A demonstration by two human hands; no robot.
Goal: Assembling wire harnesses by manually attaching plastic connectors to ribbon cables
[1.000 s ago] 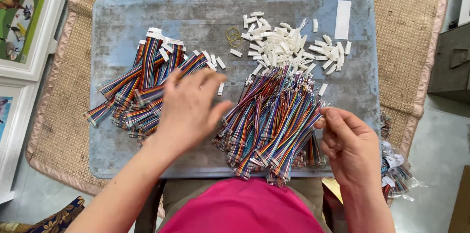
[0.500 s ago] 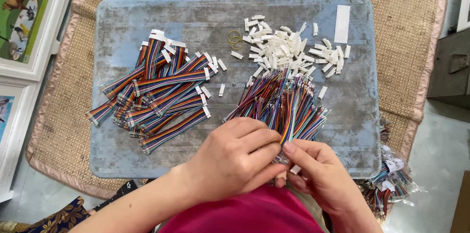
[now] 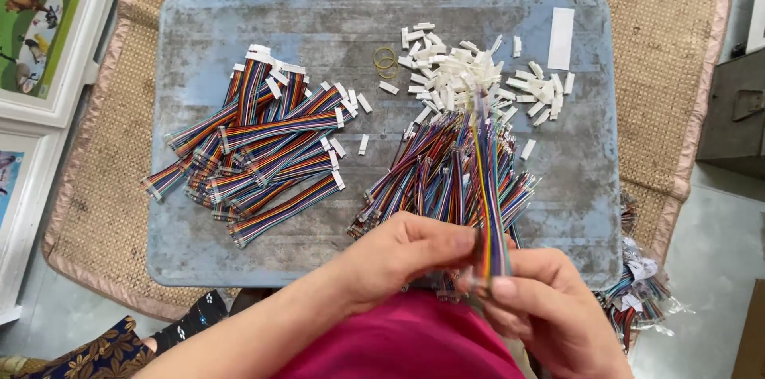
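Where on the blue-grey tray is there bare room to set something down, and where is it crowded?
Bare patches on the tray: the far strip above the finished cables, the gap between them and the loose cable pile, and the right edge below the white strip. Crowded: around the white connectors and near both hands, left hand, right hand.

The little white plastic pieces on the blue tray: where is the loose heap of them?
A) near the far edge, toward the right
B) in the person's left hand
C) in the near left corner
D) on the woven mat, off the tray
A: the white plastic pieces lie heaped toward the far right of the blue tray, beyond the wire bundle that the left hand and right hand pinch.
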